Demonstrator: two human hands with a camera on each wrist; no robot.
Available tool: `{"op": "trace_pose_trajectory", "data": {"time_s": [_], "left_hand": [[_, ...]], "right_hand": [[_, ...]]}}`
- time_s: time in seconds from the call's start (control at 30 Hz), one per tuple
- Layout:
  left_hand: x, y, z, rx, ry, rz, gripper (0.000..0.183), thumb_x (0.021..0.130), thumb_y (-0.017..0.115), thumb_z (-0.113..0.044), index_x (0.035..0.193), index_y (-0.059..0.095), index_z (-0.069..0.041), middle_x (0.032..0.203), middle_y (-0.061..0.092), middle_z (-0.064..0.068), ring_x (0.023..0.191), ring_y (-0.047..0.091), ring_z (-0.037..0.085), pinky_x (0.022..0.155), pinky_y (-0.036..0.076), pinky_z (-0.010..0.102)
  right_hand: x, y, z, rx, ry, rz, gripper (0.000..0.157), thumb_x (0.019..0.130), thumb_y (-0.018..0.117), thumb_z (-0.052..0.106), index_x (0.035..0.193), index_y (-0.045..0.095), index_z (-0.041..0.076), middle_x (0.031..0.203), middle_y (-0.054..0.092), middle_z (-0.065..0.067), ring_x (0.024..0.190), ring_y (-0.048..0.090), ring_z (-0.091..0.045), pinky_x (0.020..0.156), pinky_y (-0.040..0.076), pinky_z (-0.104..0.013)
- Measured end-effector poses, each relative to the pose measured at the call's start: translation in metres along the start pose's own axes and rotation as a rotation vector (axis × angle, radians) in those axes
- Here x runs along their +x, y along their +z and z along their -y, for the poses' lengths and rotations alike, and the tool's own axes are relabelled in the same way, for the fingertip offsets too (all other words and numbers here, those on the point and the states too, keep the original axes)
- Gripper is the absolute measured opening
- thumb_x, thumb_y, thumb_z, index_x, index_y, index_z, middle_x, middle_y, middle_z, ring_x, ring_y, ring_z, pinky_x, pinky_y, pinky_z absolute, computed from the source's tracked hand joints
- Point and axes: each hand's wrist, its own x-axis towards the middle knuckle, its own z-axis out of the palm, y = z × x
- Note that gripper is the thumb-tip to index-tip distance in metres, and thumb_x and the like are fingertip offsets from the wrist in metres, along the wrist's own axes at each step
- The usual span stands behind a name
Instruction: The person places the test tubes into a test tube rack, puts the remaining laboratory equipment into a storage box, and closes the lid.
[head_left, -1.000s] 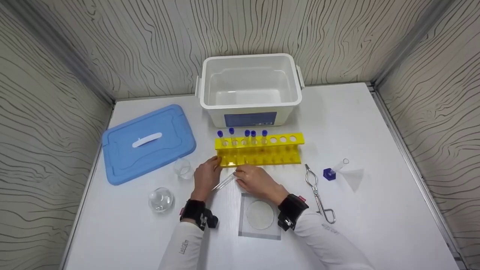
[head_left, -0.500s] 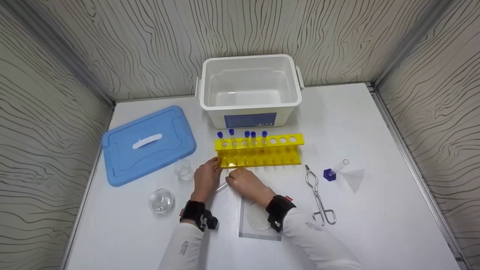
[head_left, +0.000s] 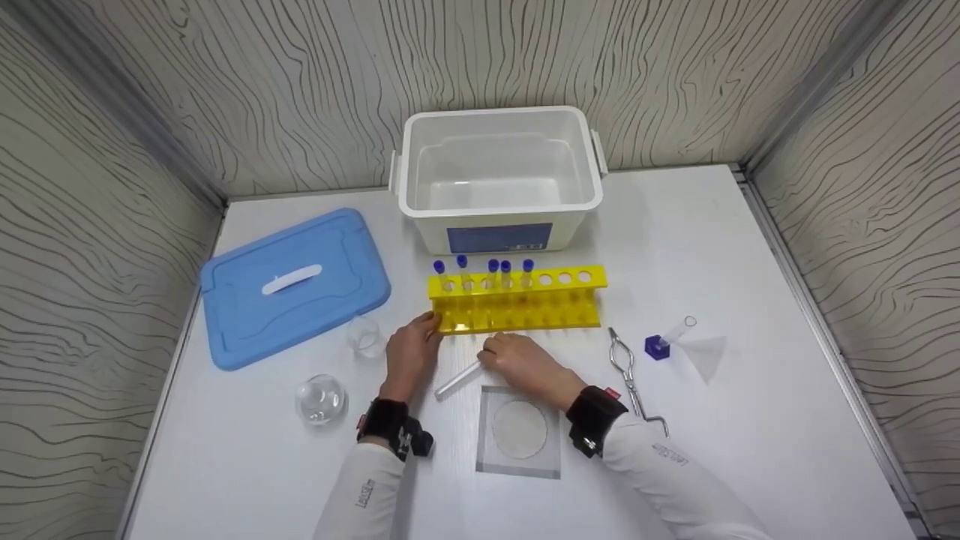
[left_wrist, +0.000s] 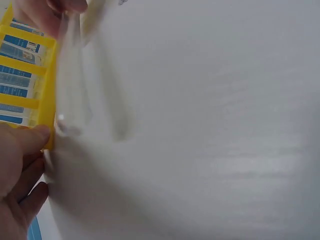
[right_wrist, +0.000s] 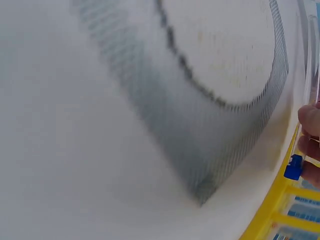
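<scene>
My left hand (head_left: 411,354) holds the left end of a yellow test tube rack (head_left: 517,319), thumb on its edge in the left wrist view. Several blue-capped test tubes stand in the rack's left holes; the holes on the right have none. In front of the rack, my right hand (head_left: 521,364) pinches a clear test tube (head_left: 457,379), tilted with its rounded end toward my left wrist. A blue cap (right_wrist: 294,167) shows beside the right fingers in the right wrist view. Close under the right hand lies a square wire gauze (head_left: 487,461) with a pale round centre.
Left of my left hand are a clear beaker (head_left: 364,337) and a round glass flask (head_left: 321,400). A blue lid (head_left: 247,300) lies behind them. A white bin (head_left: 424,225) stands at the back. Metal tongs (head_left: 630,379), a graduated cylinder (head_left: 679,330) and a funnel (head_left: 705,356) lie right.
My right hand first went left toward my left hand, then came back right. The tube moved with it, and its rounded end is now in plain view. The left hand has stayed at the rack.
</scene>
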Motion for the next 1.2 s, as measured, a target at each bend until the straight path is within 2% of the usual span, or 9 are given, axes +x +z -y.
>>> {"op": "trace_pose_trajectory", "data": {"time_s": [0.27,0.47,0.6,0.9,1.2], "left_hand": [[0.000,-0.002,-0.001,-0.001,-0.008,0.007,0.038,0.096,0.065,-0.019,0.133,0.063,-0.014,0.137,0.064,0.007,0.124,0.063,0.028,0.104,0.052,0.045],[0.000,-0.001,-0.002,0.016,0.023,-0.008,0.037,0.095,0.066,-0.021,0.130,0.065,-0.011,0.134,0.066,0.009,0.121,0.065,0.029,0.101,0.053,0.045],[0.000,-0.001,-0.003,0.016,0.011,-0.002,0.037,0.095,0.066,-0.021,0.131,0.065,-0.012,0.134,0.066,0.008,0.122,0.065,0.029,0.102,0.053,0.044],[0.002,0.000,-0.005,-0.011,-0.010,0.003,0.037,0.095,0.066,-0.019,0.132,0.064,-0.014,0.135,0.065,0.008,0.124,0.063,0.028,0.104,0.052,0.045],[0.002,0.001,-0.002,-0.021,-0.023,0.010,0.036,0.096,0.064,-0.020,0.132,0.064,-0.013,0.136,0.065,0.007,0.125,0.062,0.027,0.105,0.051,0.044]], "right_hand": [[-0.039,-0.009,-0.026,-0.028,-0.026,-0.010,0.022,0.091,0.063,0.002,0.110,0.072,0.009,0.100,0.070,-0.003,0.091,0.067,-0.017,0.081,0.058,-0.027],[-0.061,-0.017,-0.045,-0.033,-0.037,0.033,0.021,0.091,0.066,0.005,0.110,0.072,0.011,0.103,0.072,-0.002,0.095,0.066,-0.017,0.084,0.059,-0.028],[-0.072,-0.019,-0.056,-0.042,-0.036,0.063,0.020,0.091,0.064,0.006,0.109,0.072,0.011,0.105,0.072,-0.003,0.097,0.067,-0.018,0.085,0.058,-0.029],[-0.086,-0.016,-0.063,-0.046,0.018,0.083,0.027,0.091,0.065,0.004,0.116,0.070,0.010,0.112,0.072,-0.004,0.103,0.067,-0.020,0.091,0.058,-0.032],[-0.088,-0.015,-0.056,0.045,0.102,-0.020,0.026,0.091,0.064,0.001,0.116,0.072,0.007,0.116,0.072,-0.009,0.108,0.069,-0.024,0.092,0.059,-0.036]]}}
